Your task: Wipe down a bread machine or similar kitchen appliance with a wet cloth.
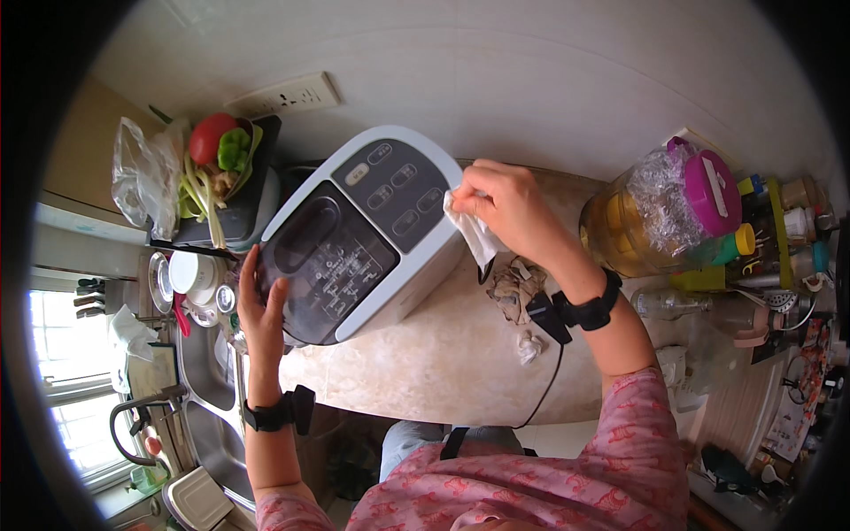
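Before me on the counter stands a countertop appliance (372, 265) with a pale rim, a dark translucent lid (335, 265) and a grey button panel (392, 189) that bears writing. My left hand (263, 312) rests against the lid's left end, thumb on top and fingers along the side. At the panel's right edge, my right hand (498, 202) pinches a white cloth or tissue (473, 232) that touches the pale rim and hangs down its side. A crumpled brownish cloth (514, 289) and a small white wad (529, 347) lie on the counter under my right forearm.
A large jar (614, 219) with a purple lid (714, 192) stands right, by a glass bottle (671, 303). Vegetables (216, 156) and a plastic bag (143, 176) sit on a dark surface at left. A double sink (209, 372) lies below them. A wall socket (292, 96) is behind.
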Available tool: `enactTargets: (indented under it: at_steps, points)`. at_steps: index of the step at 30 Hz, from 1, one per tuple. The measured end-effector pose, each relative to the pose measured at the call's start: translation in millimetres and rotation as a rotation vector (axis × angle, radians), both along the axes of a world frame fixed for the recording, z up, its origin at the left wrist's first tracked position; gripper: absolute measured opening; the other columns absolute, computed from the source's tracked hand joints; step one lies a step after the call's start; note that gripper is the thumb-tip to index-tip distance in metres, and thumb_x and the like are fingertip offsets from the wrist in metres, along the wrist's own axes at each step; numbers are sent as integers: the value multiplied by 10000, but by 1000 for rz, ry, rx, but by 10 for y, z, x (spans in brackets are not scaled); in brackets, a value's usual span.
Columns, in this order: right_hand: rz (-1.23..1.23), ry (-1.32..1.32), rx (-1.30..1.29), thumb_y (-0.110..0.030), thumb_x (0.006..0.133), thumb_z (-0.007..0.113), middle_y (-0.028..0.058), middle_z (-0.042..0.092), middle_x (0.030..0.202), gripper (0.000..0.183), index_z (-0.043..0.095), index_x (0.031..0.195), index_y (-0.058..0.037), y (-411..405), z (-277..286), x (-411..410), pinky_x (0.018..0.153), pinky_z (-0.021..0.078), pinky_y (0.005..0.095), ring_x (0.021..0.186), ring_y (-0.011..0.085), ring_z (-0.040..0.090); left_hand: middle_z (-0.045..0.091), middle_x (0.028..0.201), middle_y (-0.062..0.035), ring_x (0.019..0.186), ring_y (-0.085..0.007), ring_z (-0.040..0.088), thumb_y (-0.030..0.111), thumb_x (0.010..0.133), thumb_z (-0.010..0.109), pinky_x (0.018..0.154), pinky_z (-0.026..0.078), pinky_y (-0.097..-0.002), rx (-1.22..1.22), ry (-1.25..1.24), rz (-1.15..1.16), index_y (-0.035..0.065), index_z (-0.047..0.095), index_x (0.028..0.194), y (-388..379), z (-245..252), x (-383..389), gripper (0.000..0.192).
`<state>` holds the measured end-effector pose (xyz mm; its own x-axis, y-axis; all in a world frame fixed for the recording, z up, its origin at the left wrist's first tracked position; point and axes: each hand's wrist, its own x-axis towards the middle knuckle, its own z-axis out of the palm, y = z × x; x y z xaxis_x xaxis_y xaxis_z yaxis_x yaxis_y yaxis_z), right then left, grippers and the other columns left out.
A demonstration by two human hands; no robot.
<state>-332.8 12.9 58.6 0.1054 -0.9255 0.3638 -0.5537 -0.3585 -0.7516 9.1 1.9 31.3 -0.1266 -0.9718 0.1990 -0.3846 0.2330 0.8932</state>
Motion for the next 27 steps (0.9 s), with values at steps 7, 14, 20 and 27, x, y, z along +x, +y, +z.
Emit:
enactTargets:
  at_steps: [7,14,20,27]
  points:
    - [-245,192,-178,-40,758,622,95,569,710,81,557,756,8,-417,-97,-321,576,439,270,628,196,560,460,1225,-113,1105,-175,452,153,841,592,936,353,-277,31,43,-27,-1,371,1304,-26,-13,-4,536]
    - [-62,-176,-104,-44,773,623,90,555,773,92,586,855,-25,-90,-120,-57,580,444,283,626,184,541,466,1219,-112,1091,-171,455,150,840,591,934,352,-273,29,-3,-8,2,372,1304,-23,-31,59,534]
    - [-113,-130,-232,-27,780,598,93,526,718,46,553,780,-17,189,-244,187,559,428,324,629,233,546,492,1209,-133,1075,-178,480,207,855,569,923,359,-275,-13,-67,12,-5,375,1304,-7,31,-7,533]
    - [-196,-24,-223,-29,798,544,105,529,734,26,541,774,-20,218,-221,149,572,427,343,641,268,544,502,1179,-122,1058,-171,485,215,861,564,915,362,-266,-14,-82,1,-3,380,1300,-3,22,-45,523]
